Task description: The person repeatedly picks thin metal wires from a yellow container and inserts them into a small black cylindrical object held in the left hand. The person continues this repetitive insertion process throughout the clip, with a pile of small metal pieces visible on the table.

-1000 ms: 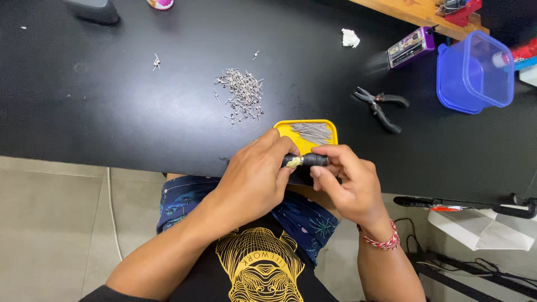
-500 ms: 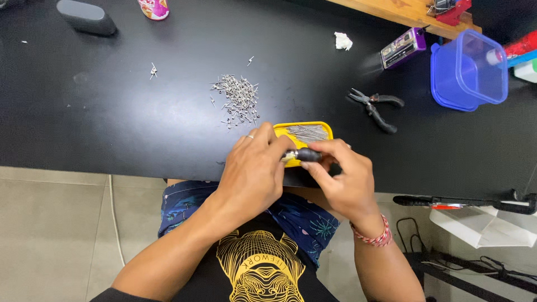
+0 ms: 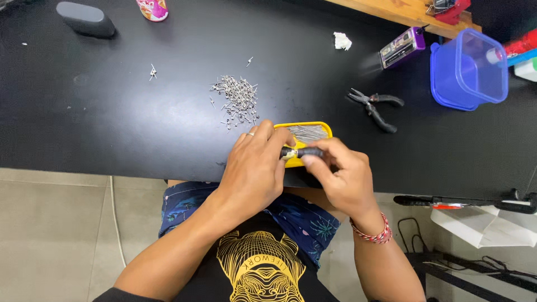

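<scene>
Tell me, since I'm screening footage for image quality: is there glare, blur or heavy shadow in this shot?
Head view: even overhead light; soft sheen patches on the black table; left hand, right hand and the pile of small metal pins look sharp; only faint shadows under the pliers; slight wide-angle bending at edges.

yellow tray (image 3: 282, 126): near half hidden behind the hands
small black part (image 3: 302, 151): ends covered by fingers
pink cup (image 3: 152, 9): cut by top edge

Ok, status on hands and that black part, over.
Left hand and right hand both gripping black part. Over yellow tray. Pin pile clear.
</scene>
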